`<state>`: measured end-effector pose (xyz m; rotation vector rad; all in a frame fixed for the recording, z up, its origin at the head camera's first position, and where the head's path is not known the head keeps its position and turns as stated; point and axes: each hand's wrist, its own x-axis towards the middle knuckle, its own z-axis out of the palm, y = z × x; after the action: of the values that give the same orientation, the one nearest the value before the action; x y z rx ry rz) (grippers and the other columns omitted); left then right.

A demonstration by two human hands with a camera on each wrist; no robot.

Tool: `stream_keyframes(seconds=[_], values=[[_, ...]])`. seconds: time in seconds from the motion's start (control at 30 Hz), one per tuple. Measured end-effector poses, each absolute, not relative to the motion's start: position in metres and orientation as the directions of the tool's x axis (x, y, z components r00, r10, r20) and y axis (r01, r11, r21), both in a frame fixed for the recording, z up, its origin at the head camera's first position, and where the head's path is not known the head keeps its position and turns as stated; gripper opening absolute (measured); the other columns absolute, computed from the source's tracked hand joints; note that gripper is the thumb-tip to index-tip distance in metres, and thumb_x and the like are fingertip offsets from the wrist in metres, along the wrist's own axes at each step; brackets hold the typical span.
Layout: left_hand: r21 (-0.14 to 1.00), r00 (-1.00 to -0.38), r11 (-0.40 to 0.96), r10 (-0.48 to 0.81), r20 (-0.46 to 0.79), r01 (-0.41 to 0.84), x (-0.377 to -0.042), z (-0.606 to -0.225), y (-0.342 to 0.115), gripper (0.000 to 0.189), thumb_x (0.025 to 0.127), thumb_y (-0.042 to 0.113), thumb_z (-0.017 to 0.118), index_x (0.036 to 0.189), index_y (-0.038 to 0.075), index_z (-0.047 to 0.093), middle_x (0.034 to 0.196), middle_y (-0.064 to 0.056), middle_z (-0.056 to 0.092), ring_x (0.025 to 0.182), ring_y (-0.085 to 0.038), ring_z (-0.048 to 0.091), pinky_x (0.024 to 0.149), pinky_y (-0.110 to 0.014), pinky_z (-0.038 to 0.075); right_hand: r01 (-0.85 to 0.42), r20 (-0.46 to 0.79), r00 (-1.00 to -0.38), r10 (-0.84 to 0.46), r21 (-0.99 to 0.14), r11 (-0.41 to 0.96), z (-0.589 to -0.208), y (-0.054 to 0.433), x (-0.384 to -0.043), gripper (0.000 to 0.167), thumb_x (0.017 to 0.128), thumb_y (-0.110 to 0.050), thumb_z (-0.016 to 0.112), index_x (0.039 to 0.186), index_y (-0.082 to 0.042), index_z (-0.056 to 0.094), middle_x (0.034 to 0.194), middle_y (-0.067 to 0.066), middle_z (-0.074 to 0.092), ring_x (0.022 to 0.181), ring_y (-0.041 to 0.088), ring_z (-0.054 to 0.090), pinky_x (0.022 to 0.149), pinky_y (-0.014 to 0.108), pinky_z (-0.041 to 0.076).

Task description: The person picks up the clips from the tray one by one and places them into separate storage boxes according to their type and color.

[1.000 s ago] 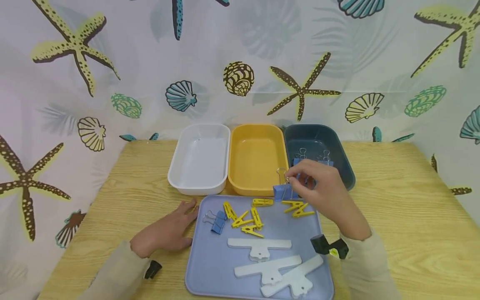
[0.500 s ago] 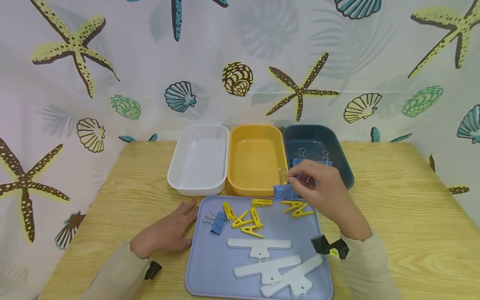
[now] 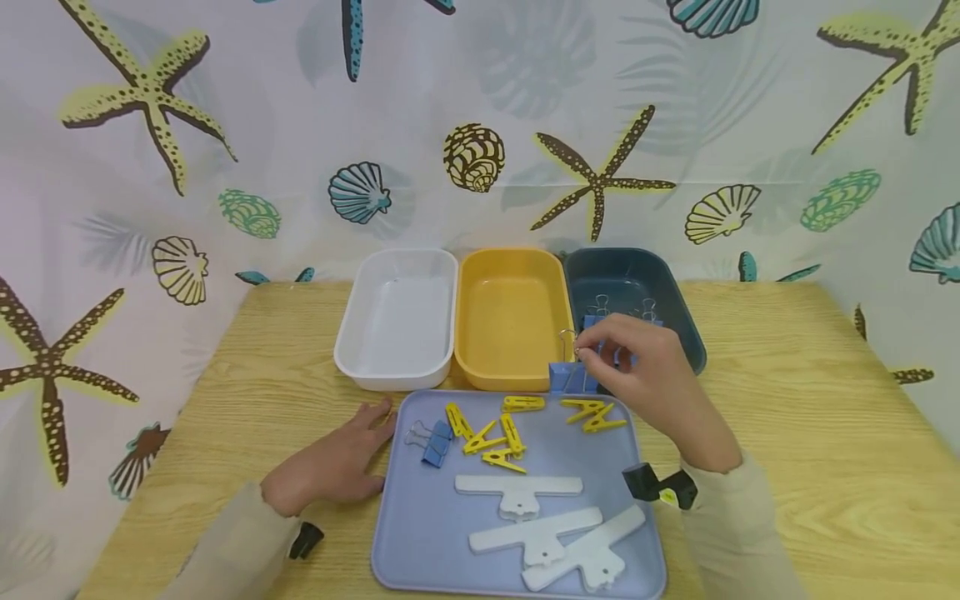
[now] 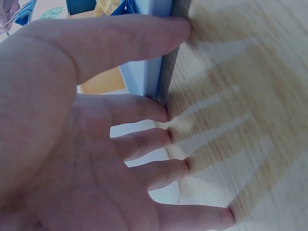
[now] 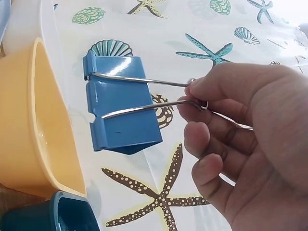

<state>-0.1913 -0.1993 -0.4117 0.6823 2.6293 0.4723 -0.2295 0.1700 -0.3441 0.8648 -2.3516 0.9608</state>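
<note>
Between thumb and forefinger, my right hand [image 3: 637, 375] pinches the wire handle of a blue binder clip [image 3: 567, 377]. The clip hangs above the tray's far edge, in front of the yellow and dark teal bins. In the right wrist view the binder clip [image 5: 122, 103] shows whole, apart from the bins. My left hand [image 3: 337, 458] rests on the table with fingers spread, beside the left edge of the lavender tray [image 3: 420, 533]. Another blue binder clip [image 3: 437, 443] lies on that tray near several yellow clothespins [image 3: 512, 436] and white wide clips [image 3: 519, 496].
Behind the tray stand a white bin [image 3: 397, 325], a yellow bin [image 3: 513, 321] and a dark teal bin [image 3: 622, 271] side by side. Blue binder clips [image 3: 594, 322] lie in the teal one, partly hidden by my right hand. A patterned cloth [image 3: 420, 100] hangs behind the table.
My right hand and the binder clip have risen slightly, away from the tray's far edge. The left hand stays in place.
</note>
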Motion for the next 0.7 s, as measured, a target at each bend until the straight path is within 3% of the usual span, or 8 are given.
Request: stream_keyframes(seconds=[0.7], values=[[0.390, -0.806, 0.831, 0.518, -0.285, 0.396, -0.1905, -0.4101, -0.1982, 0.074, 0.080, 0.013, 0.066, 0.142, -0.012, 0.035, 0.152, -0.035, 0.024, 0.138, -0.058, 0.022, 0.113, -0.060, 0.027, -0.648, 0.504, -0.748, -0.433, -0.411, 0.641, -0.3454, 0.1746, -0.2339, 0.012, 0.084, -0.004, 0.070, 0.088, -0.014, 0.069, 0.075, -0.008, 0.060, 0.064, 0.003, 0.046, 0.056, 0.021, 0.042]])
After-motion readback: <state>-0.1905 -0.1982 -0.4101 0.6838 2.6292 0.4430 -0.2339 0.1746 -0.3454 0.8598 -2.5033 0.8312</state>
